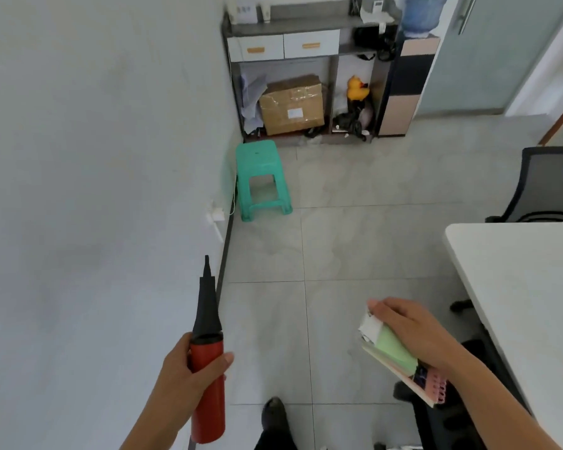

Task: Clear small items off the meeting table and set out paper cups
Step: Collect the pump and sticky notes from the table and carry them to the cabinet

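Observation:
My left hand [189, 368] grips a red balloon pump [207, 394] with a long black nozzle pointing up and away, held over the floor near the left wall. My right hand [413, 332] holds a stack of small items [395, 355]: a green pad, a white slip of paper and a notebook with a pink spiral edge, tilted downward. The white meeting table [527, 287] lies to the right of that hand, only its left end in view. No paper cups are visible.
A green plastic stool [260, 177] stands by the wall ahead. Behind it is a grey shelf unit [306, 37] with a cardboard box [291, 105] and a yellow duck toy [356, 89]. A black office chair [546, 186] sits at the table's far end. Tiled floor lies between.

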### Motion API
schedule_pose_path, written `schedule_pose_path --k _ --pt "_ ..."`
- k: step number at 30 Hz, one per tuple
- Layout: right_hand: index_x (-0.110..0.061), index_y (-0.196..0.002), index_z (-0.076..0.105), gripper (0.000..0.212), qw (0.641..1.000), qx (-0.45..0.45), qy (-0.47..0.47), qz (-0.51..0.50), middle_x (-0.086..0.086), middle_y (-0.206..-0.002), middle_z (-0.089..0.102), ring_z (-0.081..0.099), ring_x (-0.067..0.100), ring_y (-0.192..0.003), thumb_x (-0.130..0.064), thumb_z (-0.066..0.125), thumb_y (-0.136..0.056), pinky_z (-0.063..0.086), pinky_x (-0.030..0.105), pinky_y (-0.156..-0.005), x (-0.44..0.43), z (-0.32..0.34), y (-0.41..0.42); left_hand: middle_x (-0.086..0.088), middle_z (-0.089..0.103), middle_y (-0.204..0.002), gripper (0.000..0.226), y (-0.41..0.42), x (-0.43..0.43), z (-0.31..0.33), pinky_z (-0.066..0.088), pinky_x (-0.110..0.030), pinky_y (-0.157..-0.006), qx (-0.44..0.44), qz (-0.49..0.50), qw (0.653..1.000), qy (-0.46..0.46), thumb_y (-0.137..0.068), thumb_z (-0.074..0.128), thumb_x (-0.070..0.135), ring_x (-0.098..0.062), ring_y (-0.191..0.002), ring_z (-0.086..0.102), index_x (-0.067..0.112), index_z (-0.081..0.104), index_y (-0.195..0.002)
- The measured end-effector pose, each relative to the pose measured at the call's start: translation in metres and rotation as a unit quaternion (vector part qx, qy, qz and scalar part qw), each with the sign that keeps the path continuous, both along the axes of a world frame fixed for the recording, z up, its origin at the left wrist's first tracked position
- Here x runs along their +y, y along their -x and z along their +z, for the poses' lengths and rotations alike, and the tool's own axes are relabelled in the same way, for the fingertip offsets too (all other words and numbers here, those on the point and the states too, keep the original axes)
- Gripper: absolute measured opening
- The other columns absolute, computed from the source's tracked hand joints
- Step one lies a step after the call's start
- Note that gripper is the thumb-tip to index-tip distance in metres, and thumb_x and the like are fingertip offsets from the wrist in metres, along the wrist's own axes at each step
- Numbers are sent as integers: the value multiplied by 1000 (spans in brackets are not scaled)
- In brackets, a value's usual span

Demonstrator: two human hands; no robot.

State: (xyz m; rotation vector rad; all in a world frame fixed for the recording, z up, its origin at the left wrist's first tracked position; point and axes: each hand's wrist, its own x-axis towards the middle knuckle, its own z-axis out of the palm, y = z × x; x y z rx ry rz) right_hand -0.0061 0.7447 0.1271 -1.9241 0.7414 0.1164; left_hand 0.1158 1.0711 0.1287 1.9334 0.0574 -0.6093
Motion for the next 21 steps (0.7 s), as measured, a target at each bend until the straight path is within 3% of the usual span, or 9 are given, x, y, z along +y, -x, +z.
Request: schedule_pose_path --k 5,8,16,21 --pt "-24 -69 69 40 999 32 21 5 -4 -64 67 58 12 -57 -52 53 -93 42 29 -60 -66 -26 -111 -12 72 -81 29 -116 -58 -26 54 -31 -57 10 11 1000 -15 -75 81 12 -29 -66 73 18 60 -94" --pt "-27 -61 69 42 999 35 -3 -26 -5 -57 64 57 12 -53 -53 54 -91 42 32 -59 -105 -32 -180 -10 71 -84 28 -204 -98 -23 53 -29 -57 4 0 1000 -15 -77 80 15 -30 -72 72 22 59 -94" --pt "-30 -67 69 38 997 13 -29 -76 -8 -53 60 52 5 -46 -56 54 -90 38 28 -57 -210 -2 -333 0 67 -92 30 -408 -252 21 51 -24 -61 -29 -96 995 -8 -79 78 25 -21 -81 68 33 53 -94" --pt "-25 -70 73 40 994 46 -32 -94 -6 -56 64 55 5 -47 -54 55 -90 40 28 -59 -294 -20 -409 -5 67 -97 34 -491 -343 9 56 -43 -82 0 -132 991 -21 -78 78 26 -28 -88 69 29 54 -101"
